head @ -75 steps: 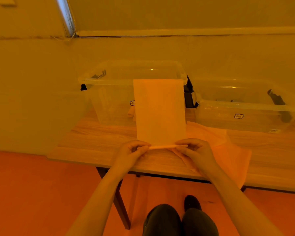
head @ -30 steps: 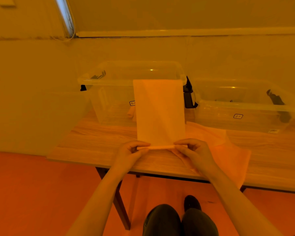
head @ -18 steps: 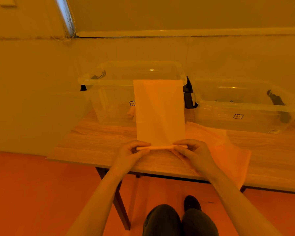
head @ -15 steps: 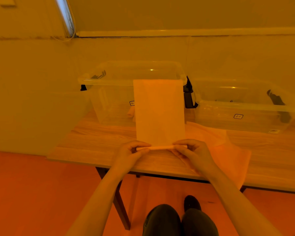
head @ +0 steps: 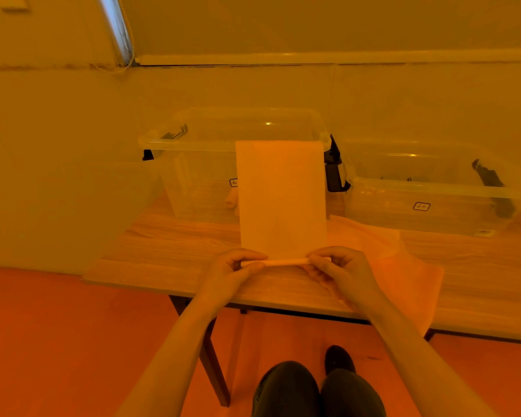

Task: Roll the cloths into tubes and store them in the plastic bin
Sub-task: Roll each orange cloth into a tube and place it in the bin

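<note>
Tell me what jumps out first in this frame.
The pale cloth dead centre, draped from the rim of the left bin down to the table. At its near edge the left hand and right hand pinch a thin started roll. More cloth lies flat to the right.

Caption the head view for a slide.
Both hands, left hand and right hand, roll the near edge of a cloth before two plastic bins.
</note>
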